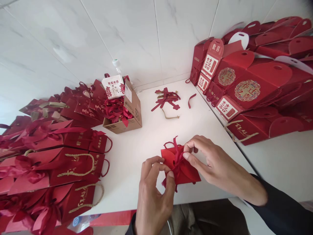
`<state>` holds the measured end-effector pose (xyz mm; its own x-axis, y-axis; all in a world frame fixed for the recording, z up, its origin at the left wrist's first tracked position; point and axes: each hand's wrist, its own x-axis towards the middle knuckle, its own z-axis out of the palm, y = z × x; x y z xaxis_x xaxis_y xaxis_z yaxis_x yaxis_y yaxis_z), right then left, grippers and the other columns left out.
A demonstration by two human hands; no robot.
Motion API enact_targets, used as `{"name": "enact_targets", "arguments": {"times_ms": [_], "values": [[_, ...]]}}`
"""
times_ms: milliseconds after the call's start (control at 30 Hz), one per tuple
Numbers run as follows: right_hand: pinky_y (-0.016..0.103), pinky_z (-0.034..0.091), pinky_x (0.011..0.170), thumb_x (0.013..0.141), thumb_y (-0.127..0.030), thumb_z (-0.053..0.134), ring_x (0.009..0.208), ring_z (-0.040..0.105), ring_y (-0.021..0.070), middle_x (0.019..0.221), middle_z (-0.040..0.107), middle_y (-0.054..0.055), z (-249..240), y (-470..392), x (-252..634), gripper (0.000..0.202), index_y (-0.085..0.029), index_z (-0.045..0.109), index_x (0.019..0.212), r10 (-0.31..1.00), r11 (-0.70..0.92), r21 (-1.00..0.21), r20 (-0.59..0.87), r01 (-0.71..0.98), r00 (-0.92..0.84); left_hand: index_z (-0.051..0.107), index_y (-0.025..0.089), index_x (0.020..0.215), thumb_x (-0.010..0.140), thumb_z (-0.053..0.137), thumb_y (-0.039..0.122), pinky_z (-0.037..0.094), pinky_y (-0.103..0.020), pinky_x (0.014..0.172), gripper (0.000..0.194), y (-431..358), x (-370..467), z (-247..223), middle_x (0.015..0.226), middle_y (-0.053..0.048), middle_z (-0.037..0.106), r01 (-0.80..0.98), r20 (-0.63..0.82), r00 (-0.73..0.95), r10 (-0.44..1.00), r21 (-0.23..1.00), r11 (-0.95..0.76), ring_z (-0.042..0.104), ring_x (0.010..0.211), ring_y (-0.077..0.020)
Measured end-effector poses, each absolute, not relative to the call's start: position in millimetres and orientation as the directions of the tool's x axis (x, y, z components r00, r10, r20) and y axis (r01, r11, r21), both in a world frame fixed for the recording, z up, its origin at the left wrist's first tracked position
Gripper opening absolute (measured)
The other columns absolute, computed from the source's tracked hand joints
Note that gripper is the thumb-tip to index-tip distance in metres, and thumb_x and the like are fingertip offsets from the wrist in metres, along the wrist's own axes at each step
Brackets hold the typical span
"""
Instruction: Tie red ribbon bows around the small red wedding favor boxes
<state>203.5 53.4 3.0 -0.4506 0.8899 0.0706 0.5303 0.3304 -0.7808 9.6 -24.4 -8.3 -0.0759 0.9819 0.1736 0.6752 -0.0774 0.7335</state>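
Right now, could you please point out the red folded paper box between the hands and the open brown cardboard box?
Red folded paper box [188,173]: head view, on its top panel.
Open brown cardboard box [126,125]: head view, on its outer wall.

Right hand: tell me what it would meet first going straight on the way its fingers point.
The right hand would meet the red ribbon first, as it is right at its fingertips. Beyond that, the red box's top or the left hand seems next; depth is unclear.
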Motion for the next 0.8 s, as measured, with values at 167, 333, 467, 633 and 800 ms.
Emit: {"name": "enact_targets", "arguments": {"times_ms": [167, 333, 467, 633, 800], "values": [[0.033, 0.042, 0.053, 0.105, -0.034, 0.042, 0.077, 0.060, 0.0206, 0.097, 0.065, 0.004, 0, 48, 205, 0.017, -0.027, 0.050, 0.092, 0.921, 0.253, -0.778, 0.011, 0.576, -0.390, 0.060, 0.023, 0.089, 0.099, 0.053, 0.020, 0.053, -0.035, 0.088, 0.012, -26, 6, -10, 0.113, -0.008, 0.062, 0.665, 0.136, -0.084, 0.987, 0.746, -0.046, 0.063, 0.107, -0.0222], [0.033, 0.043, 0.053, 0.106, -0.037, 0.040, 0.073, 0.058, 0.0197, 0.097, 0.064, 0.003, 1, 48, 205, 0.018, -0.028, 0.050, 0.095, 0.913, 0.215, -0.787, -0.049, 0.579, -0.406, 0.060, 0.025, 0.096, 0.101, 0.050, 0.021, 0.053, -0.033, 0.089, 0.012, -27, 5, -11, 0.114, -0.007, 0.063, 0.658, 0.114, -0.073, 0.991, 0.752, -0.038, 0.064, 0.108, -0.0206], [0.034, 0.043, 0.053, 0.107, -0.042, 0.037, 0.071, 0.056, 0.0204, 0.094, 0.063, 0.003, -1, 49, 205, 0.024, -0.027, 0.051, 0.093, 0.928, 0.193, -0.785, -0.049, 0.589, -0.370, 0.061, 0.025, 0.097, 0.103, 0.046, 0.022, 0.052, -0.036, 0.093, 0.016, -29, 8, -10, 0.116, -0.008, 0.061, 0.623, 0.098, -0.101, 0.990, 0.782, -0.014, 0.061, 0.111, -0.0222], [0.035, 0.047, 0.055, 0.106, -0.046, 0.038, 0.078, 0.061, 0.0227, 0.095, 0.065, 0.005, -7, 47, 202, 0.026, -0.027, 0.052, 0.094, 0.940, 0.155, -0.787, -0.069, 0.598, -0.335, 0.061, 0.025, 0.097, 0.103, 0.047, 0.026, 0.051, -0.040, 0.097, 0.015, -34, 9, -13, 0.118, -0.010, 0.059, 0.593, 0.077, -0.134, 0.988, 0.805, 0.018, 0.060, 0.108, -0.0243], [0.034, 0.050, 0.055, 0.105, -0.050, 0.039, 0.081, 0.065, 0.0234, 0.096, 0.068, 0.004, -14, 44, 203, 0.027, -0.029, 0.052, 0.095, 0.947, 0.152, -0.778, -0.061, 0.610, -0.314, 0.060, 0.024, 0.096, 0.103, 0.046, 0.026, 0.052, -0.040, 0.093, 0.016, -36, 8, -15, 0.116, -0.011, 0.060, 0.589, 0.082, -0.118, 0.990, 0.808, 0.003, 0.061, 0.106, -0.0245]]}}
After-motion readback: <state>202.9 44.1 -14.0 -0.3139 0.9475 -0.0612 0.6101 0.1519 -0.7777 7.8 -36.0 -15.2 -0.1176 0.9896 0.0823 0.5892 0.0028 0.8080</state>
